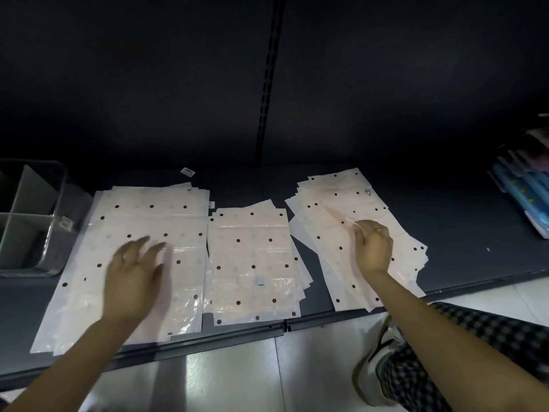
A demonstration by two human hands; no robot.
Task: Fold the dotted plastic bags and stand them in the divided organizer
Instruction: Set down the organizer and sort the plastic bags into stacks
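Lying flat in three stacks on the dark grey shelf (243,181): pale pink dotted plastic bags (252,263). Pinching the right stack's top sheet, right hand (372,246). Hovering spread-fingered over the left stack, left hand (136,278), blurred. Standing far left, translucent grey divided organizer (28,215). Leaning far right, blue packaged goods (525,191).

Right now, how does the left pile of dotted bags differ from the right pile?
The left pile holds the largest bags, squared up fairly neatly; the right pile holds narrower bags, fanned out and skewed. The left hand is spread open over the left pile, blurred, so contact is unclear; the right hand pinches the top sheet of the right pile, lifting a fold. Both are pale pink with dark dots, lying flat and unfolded on the dark shelf.
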